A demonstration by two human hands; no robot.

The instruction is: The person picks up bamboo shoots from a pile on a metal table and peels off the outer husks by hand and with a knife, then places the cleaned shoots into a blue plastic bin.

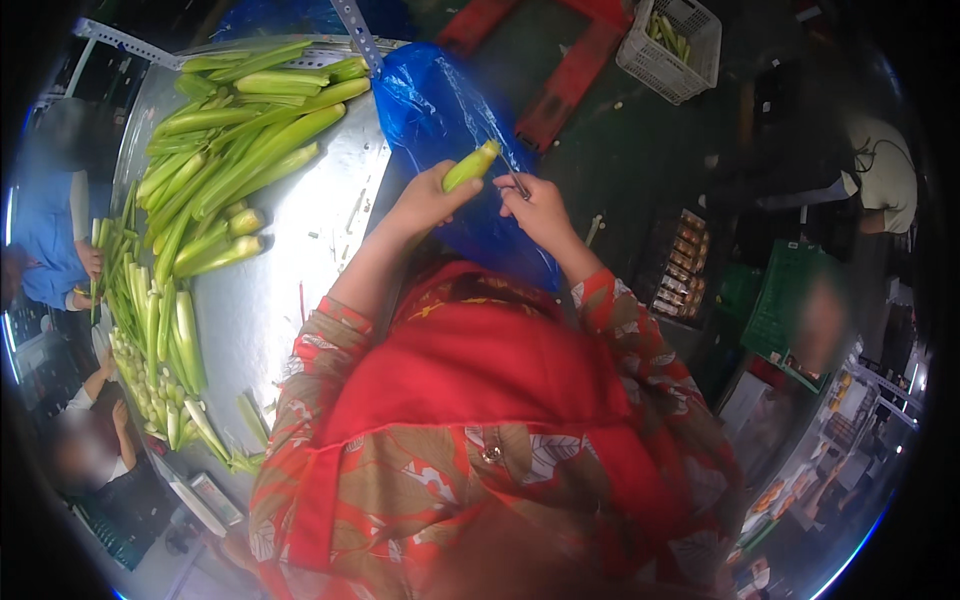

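My left hand [428,200] is closed around a thick, pale green vegetable stalk [469,168], its yellowish cut end pointing up and right. In my right hand [541,214] is a small knife [519,184], its dark blade beside the stalk's end; I cannot tell whether they touch. Below both hands hangs a blue plastic bag [422,112], fixed at the table's corner. To the left, a large heap of long green stalks [255,150] lies on the shiny metal table [330,215].
Shorter trimmed stalks [150,385] lie at the table's left edge, where a co-worker in blue [50,235] holds some. A red pallet jack [570,85] and a white crate [690,55] stand on the floor ahead. Green crates [785,305] are at right.
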